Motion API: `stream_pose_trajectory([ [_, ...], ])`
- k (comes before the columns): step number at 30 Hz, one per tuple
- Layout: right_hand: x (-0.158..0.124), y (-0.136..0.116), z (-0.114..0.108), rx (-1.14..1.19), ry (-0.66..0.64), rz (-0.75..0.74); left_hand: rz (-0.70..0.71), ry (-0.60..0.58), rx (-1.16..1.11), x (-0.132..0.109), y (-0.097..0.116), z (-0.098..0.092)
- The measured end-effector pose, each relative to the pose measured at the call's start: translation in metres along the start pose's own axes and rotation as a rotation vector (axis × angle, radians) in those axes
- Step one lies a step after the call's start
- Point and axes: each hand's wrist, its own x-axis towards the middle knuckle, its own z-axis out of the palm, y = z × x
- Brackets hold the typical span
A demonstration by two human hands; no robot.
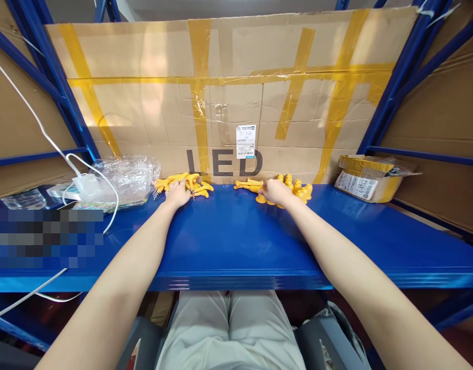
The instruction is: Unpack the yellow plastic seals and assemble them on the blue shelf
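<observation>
Two heaps of small yellow plastic figures lie at the back of the blue shelf (236,241), against a taped cardboard wall. My left hand (177,194) rests on the left heap (186,183), fingers curled over some pieces; what it grips is too small to name. My right hand (275,191) reaches into the right heap (294,188), its fingers bent around a yellow piece at the heap's left side. Both arms stretch forward across the shelf.
A crumpled clear plastic bag (124,177) and a white charger with cable (84,184) lie at the left. A small open cardboard box (365,177) stands at the right. Blue rack posts and cardboard panels close both sides. My lap shows below the shelf's front edge.
</observation>
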Motion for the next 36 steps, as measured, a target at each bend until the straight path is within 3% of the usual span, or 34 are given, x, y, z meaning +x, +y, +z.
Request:
stream_pose_trajectory([
  [6, -0.001, -0.006, 0.005, -0.102, 0.079, -0.028, -0.036, 0.007, -0.018, 0.0, 0.001, 0.0],
  [13, -0.008, -0.015, -0.005, -0.225, 0.087, -0.033, 0.024, 0.009, 0.024, -0.004, 0.004, 0.0],
  [19, -0.006, -0.008, -0.003, -0.332, 0.257, -0.188, 0.042, 0.01, 0.033, -0.005, 0.005, 0.001],
  [28, -0.004, 0.0, -0.007, -0.297, 0.1, -0.02, 0.045, -0.018, 0.003, -0.004, 0.006, 0.005],
  [32, -0.008, 0.001, -0.008, -0.279, 0.143, -0.025, 0.016, -0.04, 0.026, -0.004, 0.007, 0.004],
  [36, -0.008, -0.007, -0.004, -0.24, 0.258, -0.135, -0.014, -0.058, 0.028, -0.004, 0.01, 0.003],
])
